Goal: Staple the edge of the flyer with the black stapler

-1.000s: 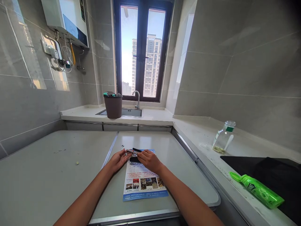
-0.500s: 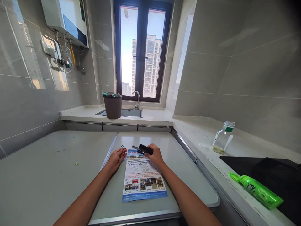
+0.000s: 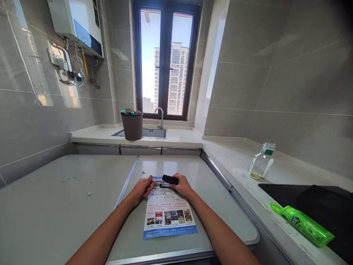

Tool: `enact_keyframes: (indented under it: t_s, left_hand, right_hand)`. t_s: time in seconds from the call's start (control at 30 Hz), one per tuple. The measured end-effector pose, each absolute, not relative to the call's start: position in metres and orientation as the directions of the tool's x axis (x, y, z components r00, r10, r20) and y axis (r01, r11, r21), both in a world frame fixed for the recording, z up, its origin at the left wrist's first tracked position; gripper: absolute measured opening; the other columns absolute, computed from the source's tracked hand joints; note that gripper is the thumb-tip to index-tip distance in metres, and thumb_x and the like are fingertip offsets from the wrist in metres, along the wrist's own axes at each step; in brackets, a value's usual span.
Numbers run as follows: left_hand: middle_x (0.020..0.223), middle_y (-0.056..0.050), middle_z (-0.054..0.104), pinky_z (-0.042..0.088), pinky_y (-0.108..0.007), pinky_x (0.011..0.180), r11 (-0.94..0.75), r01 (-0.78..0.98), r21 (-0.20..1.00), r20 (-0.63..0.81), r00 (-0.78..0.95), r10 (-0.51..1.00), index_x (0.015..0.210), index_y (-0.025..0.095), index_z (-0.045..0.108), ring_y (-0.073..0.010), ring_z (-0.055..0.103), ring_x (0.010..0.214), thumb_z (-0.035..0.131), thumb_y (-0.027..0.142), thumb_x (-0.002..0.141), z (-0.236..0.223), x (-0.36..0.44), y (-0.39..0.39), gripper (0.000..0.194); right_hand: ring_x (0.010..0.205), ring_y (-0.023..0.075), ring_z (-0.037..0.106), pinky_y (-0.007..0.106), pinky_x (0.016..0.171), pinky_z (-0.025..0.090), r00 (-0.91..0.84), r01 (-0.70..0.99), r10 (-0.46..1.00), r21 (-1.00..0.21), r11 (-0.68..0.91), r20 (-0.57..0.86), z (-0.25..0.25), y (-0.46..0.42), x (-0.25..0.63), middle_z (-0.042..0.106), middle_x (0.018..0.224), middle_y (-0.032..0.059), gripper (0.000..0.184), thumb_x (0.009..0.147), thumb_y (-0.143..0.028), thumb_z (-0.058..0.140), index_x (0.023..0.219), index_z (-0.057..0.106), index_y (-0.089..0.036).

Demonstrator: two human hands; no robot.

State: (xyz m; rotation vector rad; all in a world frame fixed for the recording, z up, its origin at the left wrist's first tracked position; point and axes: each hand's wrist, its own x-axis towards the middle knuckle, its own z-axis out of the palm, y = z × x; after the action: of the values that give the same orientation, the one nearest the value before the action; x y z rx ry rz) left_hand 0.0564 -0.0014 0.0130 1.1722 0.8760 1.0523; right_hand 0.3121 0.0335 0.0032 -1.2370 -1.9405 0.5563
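Note:
A black stapler (image 3: 170,179) with its top lifted from its metal part is held over the upper end of a printed flyer (image 3: 168,206). My right hand (image 3: 182,185) grips the stapler's back end. At its front, the fingers of my left hand (image 3: 143,188) are pinched together by the metal end; the fingertips hide the exact contact. The flyer lies flat beneath, with blue bands, text and a row of small photos. Small dark pieces (image 3: 143,172), perhaps staples, lie on the folding table (image 3: 220,221) just beyond my left hand.
A pale green scrap (image 3: 89,193) and thin dark bits (image 3: 68,179) lie on the table's left half. On the right counter are a glass jar (image 3: 259,165), a green bottle (image 3: 306,224) and a black cooktop (image 3: 309,195). A brown bin (image 3: 132,127) stands by the sink (image 3: 154,133).
My left hand has moved right and closed its fingers at the stapler's front end. The small dark pieces now lie on the table clear of it. The stapler has shifted slightly.

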Motion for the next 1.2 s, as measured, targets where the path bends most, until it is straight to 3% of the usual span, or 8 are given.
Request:
enact_keyframes:
  t_s: [0.07, 0.17, 0.3, 0.4, 0.73, 1.03, 1.1, 1.2]
  left_hand:
    - [0.068, -0.004, 0.067, 0.029, -0.019, 0.04, 0.049, -0.15, 0.987, 0.005, 0.338, 0.941, 0.087, 0.012, 0.068, -0.0085, 0.052, 0.044, 0.072, 0.069, 0.079, 0.013, 0.06, -0.004, 0.058]
    - [0.093, -0.015, 0.076, 0.05, -0.025, 0.06, 0.006, -0.164, 0.986, 0.06, 0.393, 0.918, 0.1, 0.012, 0.072, -0.0216, 0.074, 0.077, 0.079, 0.058, 0.08, 0.017, 0.065, -0.01, 0.051]
    - [0.108, -0.018, 0.077, 0.055, -0.037, 0.091, -0.013, -0.27, 0.963, 0.133, 0.431, 0.892, 0.113, 0.013, 0.075, -0.0303, 0.074, 0.103, 0.085, 0.044, 0.078, 0.024, 0.072, -0.021, 0.048]
    - [0.106, -0.017, 0.077, 0.055, -0.039, 0.094, -0.026, -0.323, 0.946, 0.174, 0.439, 0.881, 0.113, 0.013, 0.075, -0.0307, 0.073, 0.103, 0.087, 0.042, 0.077, 0.026, 0.074, -0.024, 0.047]
    - [0.108, -0.014, 0.075, 0.054, -0.035, 0.092, -0.042, -0.335, 0.941, 0.215, 0.5, 0.839, 0.118, 0.014, 0.073, -0.0267, 0.071, 0.101, 0.082, 0.047, 0.081, 0.027, 0.078, -0.026, 0.051]
    - [0.111, -0.016, 0.074, 0.052, -0.037, 0.094, -0.03, -0.327, 0.945, 0.204, 0.513, 0.834, 0.125, 0.016, 0.069, -0.0288, 0.07, 0.104, 0.09, 0.039, 0.074, 0.027, 0.076, -0.029, 0.06]
    - [0.112, -0.015, 0.073, 0.051, -0.036, 0.094, -0.089, -0.316, 0.945, 0.237, 0.47, 0.85, 0.119, 0.017, 0.07, -0.0275, 0.069, 0.105, 0.091, 0.035, 0.072, 0.027, 0.074, -0.026, 0.055]
    - [0.094, -0.009, 0.071, 0.049, -0.028, 0.083, -0.196, -0.265, 0.944, 0.281, 0.335, 0.899, 0.095, 0.016, 0.073, -0.0213, 0.065, 0.09, 0.092, 0.033, 0.07, 0.026, 0.069, -0.022, 0.036]
  right_hand:
    - [0.102, 0.0253, 0.061, 0.035, 0.09, 0.046, -0.205, 0.601, 0.87, -0.643, 0.474, 0.449, 0.011, 0.027, 0.31, 0.069, 0.104, 0.0045, 0.031, 0.074, -0.028, 0.085, 0.102, 0.073, -0.023]
    - [0.112, 0.0276, 0.056, 0.042, 0.097, 0.043, -0.172, 0.634, 0.735, -0.498, 0.592, 0.655, 0.026, 0.011, 0.304, 0.066, 0.115, 0.0071, 0.027, 0.087, -0.033, 0.077, 0.113, 0.07, -0.026]
    - [0.101, 0.0242, 0.057, 0.041, 0.094, 0.044, -0.429, 0.531, 0.505, -0.243, 0.812, 0.749, 0.035, -0.007, 0.289, 0.068, 0.109, 0.0064, 0.023, 0.093, -0.029, 0.072, 0.115, 0.068, -0.026]
    - [0.097, 0.0237, 0.059, 0.041, 0.092, 0.045, -0.57, 0.422, 0.389, -0.148, 0.895, 0.724, 0.03, -0.012, 0.279, 0.07, 0.11, 0.0065, 0.033, 0.09, -0.034, 0.077, 0.12, 0.066, -0.025]
    - [0.091, 0.0222, 0.06, 0.04, 0.088, 0.048, -0.507, 0.464, 0.377, -0.123, 0.877, 0.776, 0.016, -0.006, 0.269, 0.07, 0.098, 0.006, 0.009, 0.095, -0.027, 0.07, 0.104, 0.069, -0.024]
    - [0.095, 0.0198, 0.064, 0.038, 0.089, 0.047, -0.476, 0.433, 0.295, -0.071, 0.899, 0.829, 0.023, -0.011, 0.271, 0.074, 0.107, 0.0046, 0.011, 0.096, -0.019, 0.066, 0.103, 0.069, -0.026]
    - [0.096, 0.0202, 0.064, 0.038, 0.09, 0.047, -0.418, 0.461, 0.322, -0.108, 0.881, 0.849, 0.029, -0.012, 0.278, 0.075, 0.106, 0.0048, 0.011, 0.097, -0.019, 0.064, 0.104, 0.068, -0.026]
    - [0.096, 0.0229, 0.063, 0.041, 0.09, 0.046, -0.244, 0.562, 0.429, -0.234, 0.793, 0.869, 0.04, -0.003, 0.295, 0.074, 0.102, 0.006, 0.007, 0.096, -0.021, 0.064, 0.1, 0.069, -0.024]
